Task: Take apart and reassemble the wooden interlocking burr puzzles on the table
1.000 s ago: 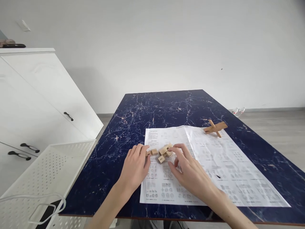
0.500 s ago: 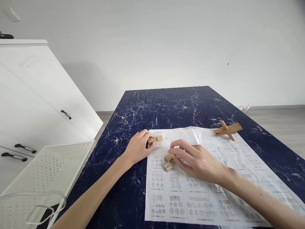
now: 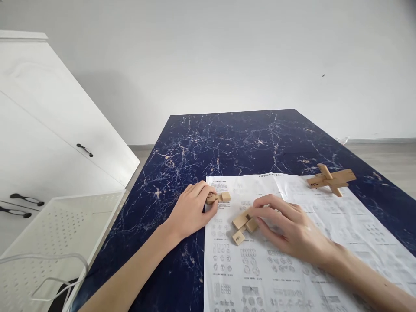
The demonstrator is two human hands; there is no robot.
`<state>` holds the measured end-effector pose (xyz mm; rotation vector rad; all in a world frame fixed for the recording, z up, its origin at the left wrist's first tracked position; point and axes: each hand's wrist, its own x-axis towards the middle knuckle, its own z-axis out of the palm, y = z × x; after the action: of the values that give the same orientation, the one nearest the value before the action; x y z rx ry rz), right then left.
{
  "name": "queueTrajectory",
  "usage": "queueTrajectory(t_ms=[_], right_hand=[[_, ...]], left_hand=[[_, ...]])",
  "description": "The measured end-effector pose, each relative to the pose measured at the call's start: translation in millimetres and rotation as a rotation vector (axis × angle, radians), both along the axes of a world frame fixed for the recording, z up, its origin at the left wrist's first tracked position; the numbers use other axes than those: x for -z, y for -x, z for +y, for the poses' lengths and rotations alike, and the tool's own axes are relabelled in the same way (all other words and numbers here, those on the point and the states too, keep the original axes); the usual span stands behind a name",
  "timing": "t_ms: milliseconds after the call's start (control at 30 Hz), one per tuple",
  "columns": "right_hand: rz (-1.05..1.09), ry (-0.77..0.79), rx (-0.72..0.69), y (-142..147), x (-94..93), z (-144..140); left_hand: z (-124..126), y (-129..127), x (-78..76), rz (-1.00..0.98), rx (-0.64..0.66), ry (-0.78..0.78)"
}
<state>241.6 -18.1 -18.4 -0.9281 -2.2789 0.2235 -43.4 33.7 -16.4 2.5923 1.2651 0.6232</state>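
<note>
Two hands low at frame centre: left hand [image 3: 191, 211] pinching a small notched wooden piece [image 3: 218, 198], right hand [image 3: 289, 227] curled over a cluster of wooden blocks [image 3: 242, 225]. Both resting on the printed instruction sheet [image 3: 292, 260] over the dark marble table [image 3: 234, 138]. At right, an assembled wooden cross [image 3: 330, 179]; at lower left, a white perforated basket [image 3: 58, 225].

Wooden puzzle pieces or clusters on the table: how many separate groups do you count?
3. One small piece at the left hand, one cluster under the right hand, one crossed assembly far right on the sheet. Hands may hide more.
</note>
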Motion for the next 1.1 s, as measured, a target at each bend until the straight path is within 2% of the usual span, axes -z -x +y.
queueTrajectory(t_ms=[167,667,867,967,1100], right_hand=[[0.015,0.022,-0.088,-1.9,0.0,-2.1],[-0.073,0.128,-0.102,-0.7,-0.5,-2.9],[0.069,0.243,-0.106,-2.7,-0.8,-2.9],[0.168,0.284,-0.056,-3.4,-0.3,-2.7],[0.268,0.345,-0.009,-4.4,-3.6,-1.7]], left_hand=[[-3.8,-1.0,1.5,0.019,0.018,0.018],[-5.6,0.6,-1.4,0.034,0.057,0.026],[-5.1,-1.6,0.3,0.060,0.041,-0.006],[-4.9,-2.0,0.9,0.039,0.017,-0.030],[-7.6,-0.9,-0.6,-0.177,-0.074,0.046]])
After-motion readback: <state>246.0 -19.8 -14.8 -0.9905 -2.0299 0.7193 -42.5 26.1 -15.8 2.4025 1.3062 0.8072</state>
